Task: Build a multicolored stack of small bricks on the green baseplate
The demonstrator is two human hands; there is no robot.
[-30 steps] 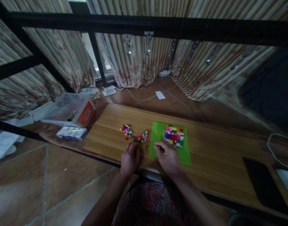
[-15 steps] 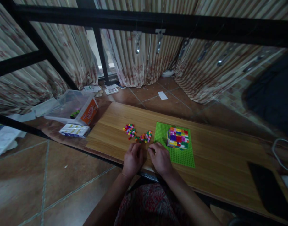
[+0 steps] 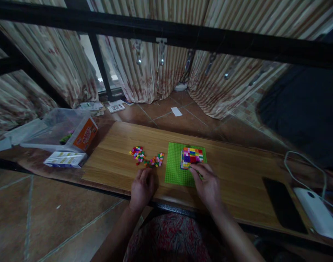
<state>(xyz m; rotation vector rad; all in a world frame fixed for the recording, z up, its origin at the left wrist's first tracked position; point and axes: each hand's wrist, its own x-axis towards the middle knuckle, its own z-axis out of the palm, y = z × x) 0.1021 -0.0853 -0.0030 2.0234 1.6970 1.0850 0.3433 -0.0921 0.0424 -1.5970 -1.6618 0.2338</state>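
A block-shaped build of many-coloured toy bricks point(image 3: 193, 154) stands on a green studded baseplate point(image 3: 173, 171). My right hand point(image 3: 208, 185) reaches over the plate's near right part, thumb and finger pinched at the build's near side. Whatever lies between those fingertips is too small to make out. Resting by the table's near edge, my left hand point(image 3: 141, 187) has its fingers curled together, and their tips are hidden from me. Just beyond it are two loose heaps of small bricks, a left heap point(image 3: 138, 153) and a right heap point(image 3: 157, 160), joined by a few scattered pieces.
The wooden table point(image 3: 234, 182) carries a dark flat pad point(image 3: 283, 203) on the right, beside a white device point(image 3: 317, 211) with a cable. At the left stand a clear plastic bin point(image 3: 68, 123) and a small white box point(image 3: 65, 159). A dark metal bar point(image 3: 144, 27) crosses above.
My right hand has moved right, from beside my left hand to the near side of the brick build. My left hand stays near the loose bricks. The view has swung to the right.
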